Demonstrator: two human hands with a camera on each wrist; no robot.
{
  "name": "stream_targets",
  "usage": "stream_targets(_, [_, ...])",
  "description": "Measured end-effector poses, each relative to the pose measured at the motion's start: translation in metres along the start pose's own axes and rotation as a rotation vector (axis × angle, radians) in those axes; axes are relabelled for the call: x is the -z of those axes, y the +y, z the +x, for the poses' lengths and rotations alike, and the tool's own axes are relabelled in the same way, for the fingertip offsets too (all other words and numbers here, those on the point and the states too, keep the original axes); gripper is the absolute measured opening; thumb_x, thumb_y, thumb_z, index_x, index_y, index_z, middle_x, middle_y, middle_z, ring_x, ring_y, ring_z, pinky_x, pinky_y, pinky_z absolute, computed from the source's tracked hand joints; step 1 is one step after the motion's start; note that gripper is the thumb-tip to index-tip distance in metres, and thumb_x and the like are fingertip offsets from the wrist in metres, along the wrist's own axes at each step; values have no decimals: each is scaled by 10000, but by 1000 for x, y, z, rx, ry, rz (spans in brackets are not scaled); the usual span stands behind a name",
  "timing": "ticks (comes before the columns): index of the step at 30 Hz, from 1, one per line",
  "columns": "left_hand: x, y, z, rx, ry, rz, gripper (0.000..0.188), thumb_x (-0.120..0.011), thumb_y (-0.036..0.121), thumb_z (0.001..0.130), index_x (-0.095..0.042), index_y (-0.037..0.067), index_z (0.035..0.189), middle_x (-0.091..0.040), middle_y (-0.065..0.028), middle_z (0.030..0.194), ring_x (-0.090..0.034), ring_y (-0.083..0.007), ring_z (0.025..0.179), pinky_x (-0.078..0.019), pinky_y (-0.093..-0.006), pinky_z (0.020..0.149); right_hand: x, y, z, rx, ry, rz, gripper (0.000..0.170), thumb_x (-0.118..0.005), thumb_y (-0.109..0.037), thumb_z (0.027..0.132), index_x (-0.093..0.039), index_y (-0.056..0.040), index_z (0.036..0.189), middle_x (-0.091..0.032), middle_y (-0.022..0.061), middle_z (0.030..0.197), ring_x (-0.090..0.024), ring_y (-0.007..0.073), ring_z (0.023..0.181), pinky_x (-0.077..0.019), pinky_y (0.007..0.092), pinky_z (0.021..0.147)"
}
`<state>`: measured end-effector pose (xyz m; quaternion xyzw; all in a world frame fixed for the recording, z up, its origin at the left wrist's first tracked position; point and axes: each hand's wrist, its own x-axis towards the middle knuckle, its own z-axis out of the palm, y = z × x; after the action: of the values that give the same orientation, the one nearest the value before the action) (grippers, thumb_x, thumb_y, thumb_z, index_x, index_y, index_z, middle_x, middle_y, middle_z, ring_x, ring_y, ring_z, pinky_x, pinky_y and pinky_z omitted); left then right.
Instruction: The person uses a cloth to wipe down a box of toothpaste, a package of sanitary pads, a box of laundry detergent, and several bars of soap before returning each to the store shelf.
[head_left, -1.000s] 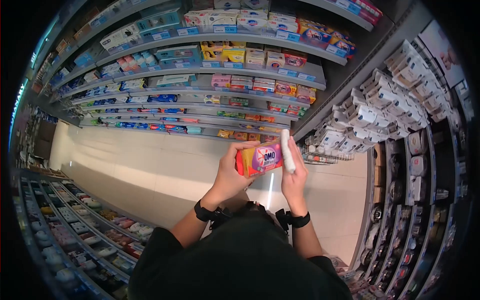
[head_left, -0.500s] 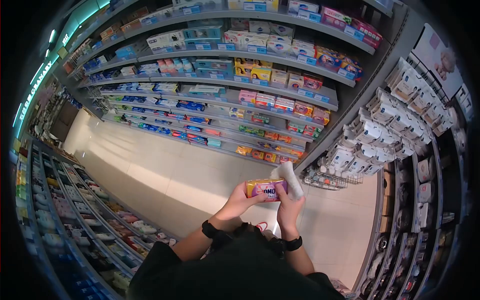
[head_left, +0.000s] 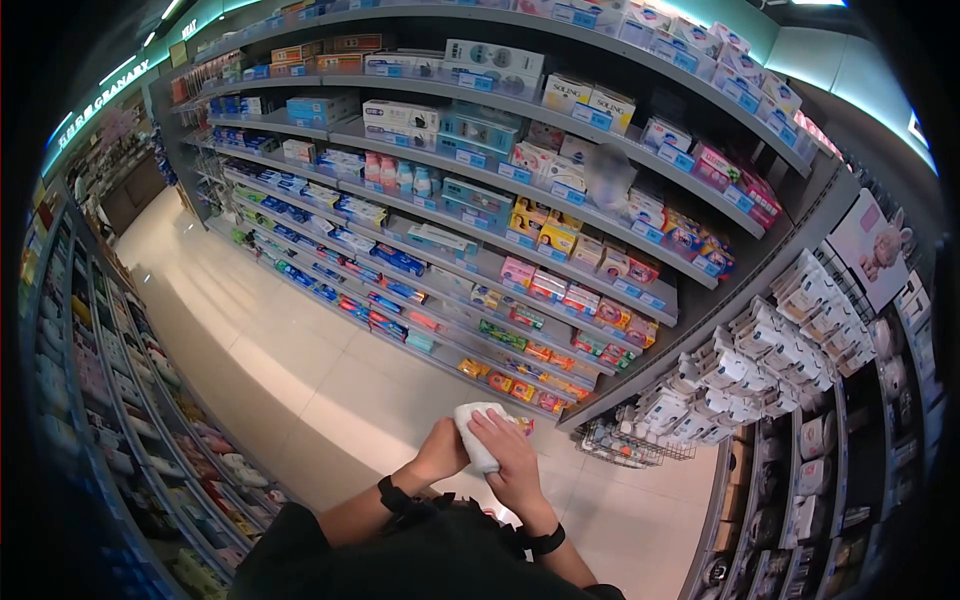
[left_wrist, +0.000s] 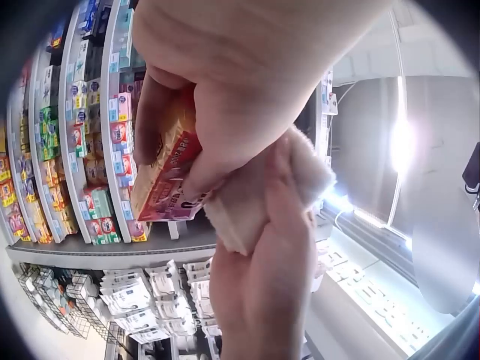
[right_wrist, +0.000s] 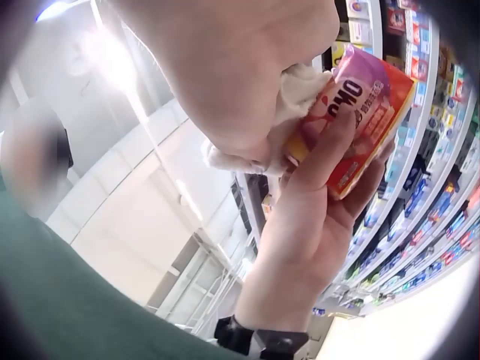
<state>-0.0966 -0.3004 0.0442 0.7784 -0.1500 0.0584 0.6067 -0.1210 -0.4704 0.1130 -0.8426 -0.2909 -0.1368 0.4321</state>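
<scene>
A red, yellow and purple OMO soap pack is held in my left hand, thumb across its printed face and fingers behind it in the right wrist view. A white cloth lies against one end of the pack. My right hand grips this cloth, its fingers spread over it in the head view. Both hands meet close in front of my body. From the head view most of the pack is hidden behind cloth and fingers; the left wrist view shows its side.
Ahead rises a tall shelf unit filled with boxed soaps and toothpaste. White packets hang on the rack at its right end, above a wire basket. More shelves line the left, with pale floor between.
The head view has tilted up, showing more upper shelves. Earlier the pack's OMO face showed between both hands; now the right hand and cloth cover it, and both hands sit further left in view.
</scene>
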Motion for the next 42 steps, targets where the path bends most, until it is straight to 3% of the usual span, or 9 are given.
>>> stream_targets(8, [54,37,17,95,-132,77,446,-893,317,806,-729,-8,1063,-749,-182,856,-734,-321,746,-565,-381,705,-17,26,9,-64,188,-130,416,-639,-39,917,-706,-63,1327,-698,137,1367,-621,349,1325,-439,435,1138])
stream_targets(11, [72,33,22,67,-150,29,461,-897,333,819,-727,-21,1059,-749,-140,833,-717,-213,726,-564,-352,700,-29,43,-1,-556,390,404,360,-619,-250,1072,-686,15,1306,-727,112,1255,-669,191,1167,-482,293,1027])
stream_targets(15, [84,5,24,152,-195,-260,508,-914,274,823,-685,-22,1165,-739,-58,917,-682,-107,802,-566,-316,715,-45,43,-3,-757,608,714,356,-611,-238,1078,-676,28,1306,-735,66,1173,-671,167,1102,-495,305,1007])
stream_targets(18, [98,8,27,342,-278,-573,642,-892,119,849,-546,6,1377,-679,-76,1191,-689,-134,980,-587,-292,791,-63,34,-7,-705,531,1307,468,-605,-273,1086,-526,8,1452,-645,87,1383,-623,193,1255,-499,342,1066])
stream_targets(22, [110,4,27,365,-254,-460,696,-891,151,850,-506,13,1414,-608,-114,1327,-662,-172,1105,-572,-362,913,-88,14,1,-696,519,1311,561,-704,-114,1015,-457,-16,1508,-579,103,1474,-592,212,1315,-496,375,1099])
stream_targets(24, [114,5,27,40,24,-120,751,-915,261,814,-527,49,1421,-577,-152,1393,-603,-229,1227,-527,-416,1007,-89,4,13,-695,568,1331,585,-737,-57,979,-475,-9,1500,-601,107,1448,-615,207,1284,-515,360,1072])
stream_targets(27, [124,-2,31,-160,-31,105,800,-883,308,835,-478,100,1493,-476,-186,1492,-509,-332,1359,-459,-474,1100,-93,-2,26,-714,569,1177,500,-682,-32,1006,-493,-42,1468,-631,96,1389,-643,203,1240,-547,358,1044])
stream_targets(36, [148,-12,22,-156,-327,295,795,-777,437,918,-415,42,1507,-447,-226,1473,-517,-432,1312,-446,-497,1106,-108,-20,41,-783,620,1287,456,-577,-226,1096,-486,-19,1492,-620,100,1419,-619,214,1270,-502,380,1076])
stream_targets(42, [131,-23,19,-233,-159,212,783,-775,371,934,-373,15,1504,-522,-231,1382,-550,-410,1284,-464,-462,1066,-127,-23,35,-525,421,978,603,-546,-289,1108,-361,-7,1607,-419,150,1626,-406,242,1484,-322,404,1219])
